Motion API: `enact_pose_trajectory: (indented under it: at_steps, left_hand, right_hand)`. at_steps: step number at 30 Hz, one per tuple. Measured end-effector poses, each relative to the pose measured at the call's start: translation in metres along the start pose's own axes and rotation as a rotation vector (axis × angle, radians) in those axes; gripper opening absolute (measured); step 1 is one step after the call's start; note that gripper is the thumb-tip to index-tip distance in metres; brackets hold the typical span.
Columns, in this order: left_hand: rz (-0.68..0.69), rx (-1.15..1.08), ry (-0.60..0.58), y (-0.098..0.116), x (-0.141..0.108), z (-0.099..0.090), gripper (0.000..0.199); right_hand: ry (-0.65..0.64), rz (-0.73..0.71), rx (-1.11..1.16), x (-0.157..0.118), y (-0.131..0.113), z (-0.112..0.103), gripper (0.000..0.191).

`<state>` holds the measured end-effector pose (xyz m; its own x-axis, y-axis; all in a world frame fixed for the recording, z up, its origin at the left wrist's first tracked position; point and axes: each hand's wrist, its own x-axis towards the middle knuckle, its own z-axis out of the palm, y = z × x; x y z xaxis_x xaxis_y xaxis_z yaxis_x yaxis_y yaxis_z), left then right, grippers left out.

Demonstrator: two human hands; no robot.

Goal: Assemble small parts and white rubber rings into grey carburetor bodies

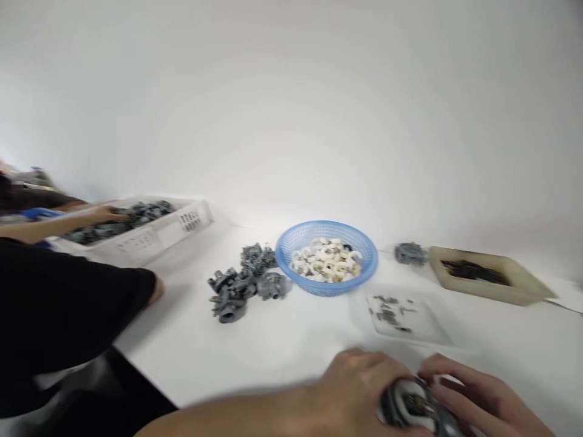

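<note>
My left hand [364, 388] is closed around a grey metal carburetor part [414, 403] at the bottom right. A white curved piece shows in the open face of that part. From the right, my right hand [483, 394] has its fingers bent against the same part. Just beyond my hands lies a shallow clear tray [426, 325] with small metal pieces. Further off is a blue basket [328, 288] of white curved plastic pieces. Several grey carburetor parts [246, 279] sit in a cluster left of the basket.
A beige tray [492, 291] of dark thin pieces stands at the right, beside another grey part [410, 254]. At the left, a person's hand [104, 213] reaches into a white crate [159, 237] of grey parts. A black sleeve [77, 297] covers the near left.
</note>
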<state>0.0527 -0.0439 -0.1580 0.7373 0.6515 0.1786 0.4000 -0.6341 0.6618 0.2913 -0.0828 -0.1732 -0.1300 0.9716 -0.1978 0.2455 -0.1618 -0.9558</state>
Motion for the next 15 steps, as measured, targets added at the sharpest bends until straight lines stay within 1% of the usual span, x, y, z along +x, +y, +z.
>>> enact_pose_trajectory:
  at_steps: [1, 3, 4, 6, 11, 15]
  left_hand:
    - [0.01, -0.003, 0.004, 0.005, -0.001, -0.003, 0.052]
    - [0.024, 0.01, 0.064, 0.011, -0.001, -0.008, 0.047]
    - [0.036, -0.015, 0.075, 0.012, 0.0, -0.009, 0.042]
    - [0.064, -0.066, 0.093, 0.009, 0.002, -0.008, 0.038]
    - [0.092, -0.067, 0.116, 0.005, 0.003, -0.001, 0.04]
    - [0.102, -0.043, 0.109, 0.006, 0.003, -0.002, 0.038]
  right_hand:
    - [-0.001, -0.028, -0.009, -0.003, -0.006, 0.0, 0.047]
    - [-0.051, -0.06, -0.023, -0.007, -0.018, 0.001, 0.045]
    - [-0.042, -0.083, -0.019, -0.009, -0.023, 0.002, 0.043]
    - [-0.003, -0.119, -0.01, -0.012, -0.031, 0.003, 0.037]
    - [-0.038, -0.156, -0.017, -0.016, -0.04, 0.002, 0.023]
    - [-0.049, -0.188, -0.061, -0.018, -0.042, -0.001, 0.017]
